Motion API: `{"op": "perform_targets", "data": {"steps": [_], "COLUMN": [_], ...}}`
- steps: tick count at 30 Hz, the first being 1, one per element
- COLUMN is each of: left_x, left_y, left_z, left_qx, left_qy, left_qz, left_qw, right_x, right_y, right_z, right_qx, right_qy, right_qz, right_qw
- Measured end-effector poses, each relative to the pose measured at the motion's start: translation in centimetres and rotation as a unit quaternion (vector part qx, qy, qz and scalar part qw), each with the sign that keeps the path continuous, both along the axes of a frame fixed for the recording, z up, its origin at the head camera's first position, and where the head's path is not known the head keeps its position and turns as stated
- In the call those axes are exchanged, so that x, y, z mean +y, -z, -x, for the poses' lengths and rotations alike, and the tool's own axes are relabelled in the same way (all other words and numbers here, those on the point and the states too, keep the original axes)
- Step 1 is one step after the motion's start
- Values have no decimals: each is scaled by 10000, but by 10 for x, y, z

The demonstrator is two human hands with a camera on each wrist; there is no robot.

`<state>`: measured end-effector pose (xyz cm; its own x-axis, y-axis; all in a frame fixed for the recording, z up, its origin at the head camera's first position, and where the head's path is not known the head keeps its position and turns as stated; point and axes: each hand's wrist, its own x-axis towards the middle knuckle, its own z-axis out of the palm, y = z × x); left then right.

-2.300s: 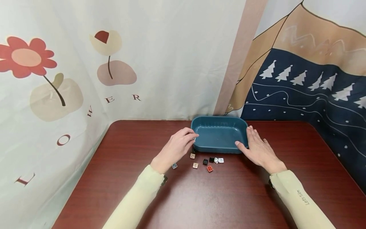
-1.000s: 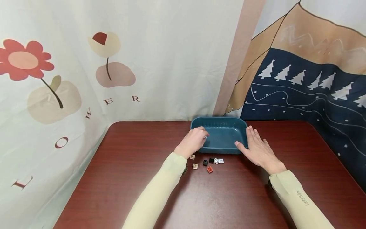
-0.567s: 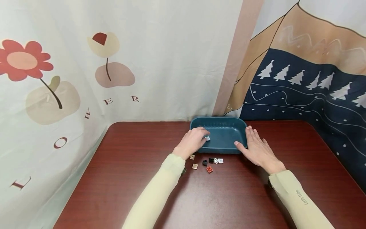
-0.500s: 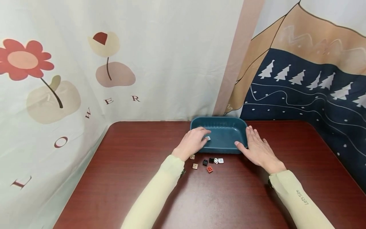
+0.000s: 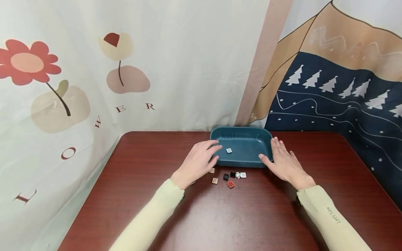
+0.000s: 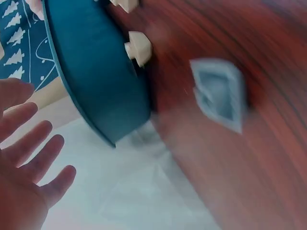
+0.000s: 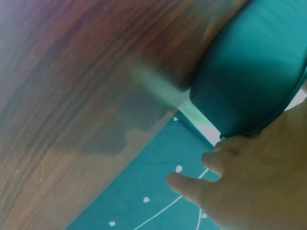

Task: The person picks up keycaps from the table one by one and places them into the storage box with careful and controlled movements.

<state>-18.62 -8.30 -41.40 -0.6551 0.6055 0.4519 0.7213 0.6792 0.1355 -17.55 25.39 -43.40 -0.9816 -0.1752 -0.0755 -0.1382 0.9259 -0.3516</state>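
Observation:
A blue plastic basin (image 5: 240,164) stands at the back of the table with one white keycap (image 5: 229,150) lying on its floor. Just over the basin's left rim is my left hand (image 5: 196,160), fingers spread and holding nothing. My right hand (image 5: 286,164) rests against the basin's right end, fingers straight along the outside and thumb at the front rim. In front of the basin lie beige keycaps (image 5: 215,181), black ones (image 5: 226,177), white ones (image 5: 243,175) and a red keycap (image 5: 231,184). A grey-blue keycap (image 6: 220,93), hollow side showing, is mostly hidden by my left wrist in the head view.
The reddish-brown wooden table (image 5: 251,223) reaches back to a white printed curtain (image 5: 188,69). A dark blue curtain section with white trees (image 5: 329,84) hangs at the right. The basin stands close to the table's back edge.
My left hand has gone into the basin, released the white keycap there, and drawn back left with its fingers spread. My right hand stays at the basin's right end.

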Motion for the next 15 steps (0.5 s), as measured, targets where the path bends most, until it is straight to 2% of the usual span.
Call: {"op": "perform_targets", "data": {"steps": [4,8,15], "left_x": [-22,-40,-59], "left_y": [1,5,13], "left_z": [-8,-18,-32], "left_qx": [141,101,-286], "left_qy": [-56,-213,-391], "left_qz": [51,178,454], "left_qw": [9999,9996,9978], "right_x": [-2,-2,-1], "right_y": [-1,-1,-1], "right_z": [0,0,0], "right_qx": [1,-40,-100], "right_qy": [-19,-19,-7], "right_qz": [15,4,17], "right_qw": [10000,10000,9999]}}
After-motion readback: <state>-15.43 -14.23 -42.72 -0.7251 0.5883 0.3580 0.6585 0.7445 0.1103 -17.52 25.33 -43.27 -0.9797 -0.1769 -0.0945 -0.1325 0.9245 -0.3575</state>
